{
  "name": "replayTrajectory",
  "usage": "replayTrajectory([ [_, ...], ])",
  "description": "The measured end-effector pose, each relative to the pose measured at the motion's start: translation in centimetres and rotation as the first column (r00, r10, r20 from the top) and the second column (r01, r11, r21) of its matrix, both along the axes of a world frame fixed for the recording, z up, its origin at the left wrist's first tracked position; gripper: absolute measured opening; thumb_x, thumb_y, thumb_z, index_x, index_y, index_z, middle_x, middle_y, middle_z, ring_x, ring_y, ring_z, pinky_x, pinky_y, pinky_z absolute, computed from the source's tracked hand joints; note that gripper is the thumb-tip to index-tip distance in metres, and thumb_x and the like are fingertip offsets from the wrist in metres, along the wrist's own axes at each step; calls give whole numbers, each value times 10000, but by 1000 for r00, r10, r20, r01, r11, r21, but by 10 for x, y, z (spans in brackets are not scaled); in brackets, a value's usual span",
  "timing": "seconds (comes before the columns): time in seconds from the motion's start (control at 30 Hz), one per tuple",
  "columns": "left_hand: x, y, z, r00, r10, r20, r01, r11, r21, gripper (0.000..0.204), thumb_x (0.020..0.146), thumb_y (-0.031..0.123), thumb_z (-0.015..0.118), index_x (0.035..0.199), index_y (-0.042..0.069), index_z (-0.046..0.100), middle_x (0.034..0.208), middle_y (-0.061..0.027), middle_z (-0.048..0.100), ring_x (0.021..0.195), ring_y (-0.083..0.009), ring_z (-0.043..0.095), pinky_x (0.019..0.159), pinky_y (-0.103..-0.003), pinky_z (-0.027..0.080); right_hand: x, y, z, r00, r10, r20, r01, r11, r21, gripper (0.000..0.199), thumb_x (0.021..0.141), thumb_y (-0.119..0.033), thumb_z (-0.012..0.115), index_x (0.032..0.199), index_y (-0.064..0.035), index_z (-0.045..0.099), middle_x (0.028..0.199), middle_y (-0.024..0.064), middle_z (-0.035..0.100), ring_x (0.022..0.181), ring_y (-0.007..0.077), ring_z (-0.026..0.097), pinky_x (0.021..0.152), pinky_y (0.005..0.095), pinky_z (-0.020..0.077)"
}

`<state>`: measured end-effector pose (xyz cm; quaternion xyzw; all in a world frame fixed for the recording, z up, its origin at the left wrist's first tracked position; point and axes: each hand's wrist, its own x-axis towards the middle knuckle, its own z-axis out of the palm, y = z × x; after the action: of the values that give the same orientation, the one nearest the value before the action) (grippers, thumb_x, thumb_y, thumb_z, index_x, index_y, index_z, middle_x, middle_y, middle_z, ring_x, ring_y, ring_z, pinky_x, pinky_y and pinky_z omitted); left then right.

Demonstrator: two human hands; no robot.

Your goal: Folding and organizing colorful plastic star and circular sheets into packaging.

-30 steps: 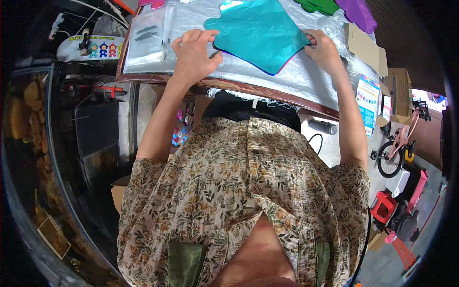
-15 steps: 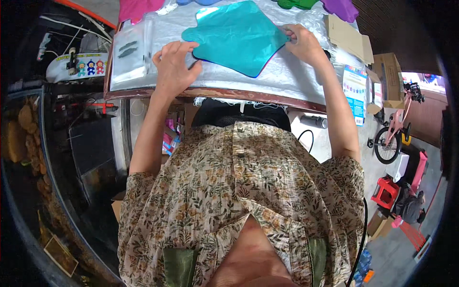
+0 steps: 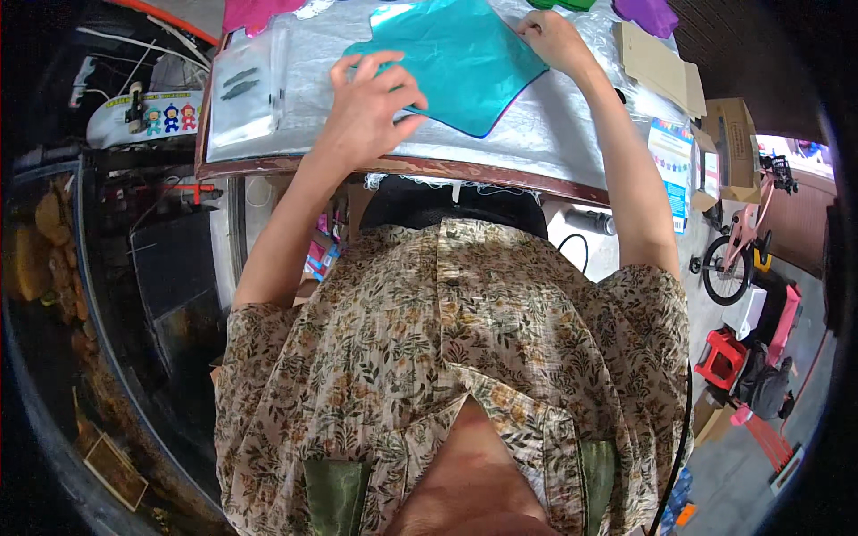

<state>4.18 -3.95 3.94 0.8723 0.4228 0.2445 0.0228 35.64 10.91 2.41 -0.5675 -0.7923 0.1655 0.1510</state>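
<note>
A flat teal foil balloon (image 3: pixel 447 62), shiny and lobed with a dark purple-blue rim, lies across the plastic-covered table (image 3: pixel 313 134). My left hand (image 3: pixel 375 103) is over its left lower edge, fingers apart and bent, holding nothing. At the balloon's upper right edge, my right hand (image 3: pixel 556 40) has its fingers pinched together on the foil; the fingertips are partly hidden. Left of my left hand lies a clear plastic bag (image 3: pixel 246 94) with small dark green pieces in it.
Pink (image 3: pixel 255 13), green (image 3: pixel 559 4) and purple foil pieces (image 3: pixel 648 13) line the far side. Flattened cardboard (image 3: pixel 657 67) and a printed blue-white package (image 3: pixel 668 170) are at the right. A pink bicycle (image 3: pixel 737 241) and red stool (image 3: pixel 722 357) stand beyond.
My left hand has let go of the foil's left edge, opened and shifted right. The right hand has moved from the right tip up along the edge, farther away.
</note>
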Motion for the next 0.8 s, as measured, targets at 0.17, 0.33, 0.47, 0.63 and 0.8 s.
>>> replayTrajectory([
  [0.17, 1, 6, 0, 998, -55, -15, 55, 998, -4, 114, 760, 256, 808, 831, 207, 733, 985, 58, 646, 1276, -234, 516, 1072, -558, 260, -5, -1, -5, 996, -3, -91, 13, 994, 112, 242, 843, -118, 537, 866, -1, 748, 911, 242, 722, 902, 402, 704, 822, 456, 548],
  [0.33, 2, 6, 1, 997, -70, -20, 70, 997, 15, 111, 756, 250, 810, 814, 201, 730, 973, 53, 650, 1259, -231, 531, 1063, -548, 270, -6, -3, -1, 998, 29, -52, -27, 999, 43, 234, 847, -115, 538, 873, 0, 740, 908, 247, 716, 888, 398, 707, 798, 466, 545],
  [0.47, 5, 9, 0, 996, -94, -7, 94, 995, 28, 109, 760, 254, 806, 814, 198, 729, 972, 49, 653, 1247, -229, 540, 1057, -536, 278, -7, -7, 3, 1000, -10, -24, 11, 998, 61, 227, 849, -101, 529, 853, 7, 728, 884, 249, 711, 864, 398, 707, 775, 470, 541],
  [0.63, 15, 6, -1, 994, -111, 20, 110, 993, 36, 103, 766, 256, 800, 804, 191, 729, 975, 49, 656, 1245, -225, 542, 1056, -528, 283, -4, -8, 5, 996, 9, -93, -4, 998, 55, 225, 846, -79, 518, 850, 11, 725, 862, 252, 707, 842, 399, 705, 765, 466, 542],
  [0.8, 27, 10, -7, 986, -164, 38, 162, 986, 40, 107, 775, 256, 795, 811, 178, 730, 975, 47, 661, 1241, -221, 546, 1056, -523, 287, -3, -10, 6, 995, 27, -94, -26, 1000, 16, 228, 837, -64, 512, 850, 8, 728, 866, 255, 709, 846, 388, 710, 766, 460, 543],
])
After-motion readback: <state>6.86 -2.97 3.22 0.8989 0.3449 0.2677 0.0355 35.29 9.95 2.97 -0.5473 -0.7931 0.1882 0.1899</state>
